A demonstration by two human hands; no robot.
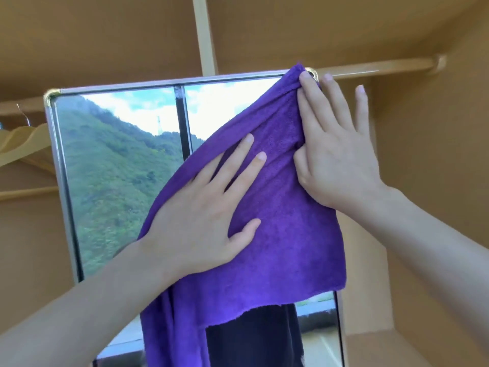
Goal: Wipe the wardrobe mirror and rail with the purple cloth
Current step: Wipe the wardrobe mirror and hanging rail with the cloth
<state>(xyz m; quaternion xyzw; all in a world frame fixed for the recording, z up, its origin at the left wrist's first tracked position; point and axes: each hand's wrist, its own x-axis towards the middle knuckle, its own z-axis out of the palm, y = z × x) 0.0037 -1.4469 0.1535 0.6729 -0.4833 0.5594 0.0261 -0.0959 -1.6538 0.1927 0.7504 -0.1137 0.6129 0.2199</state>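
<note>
A silver-framed mirror (111, 168) with gold corner caps stands inside the wardrobe and reflects a green hill and sky. The purple cloth (277, 234) is spread over its right half, up to the top right corner, and hangs down past the lower edge of the view. My left hand (201, 215) presses flat on the cloth with straight fingers. My right hand (336, 154) lies on the cloth's upper right edge, its fingers straight and its thumb tucked against a fold. A pale wooden rail (381, 68) runs right from behind the mirror's top corner.
Wooden hangers (23, 144) hang at the left behind the mirror. Brown wardrobe panels surround everything, with a pale vertical strip (205, 35) above the mirror and a low shelf (370, 343) at the bottom right.
</note>
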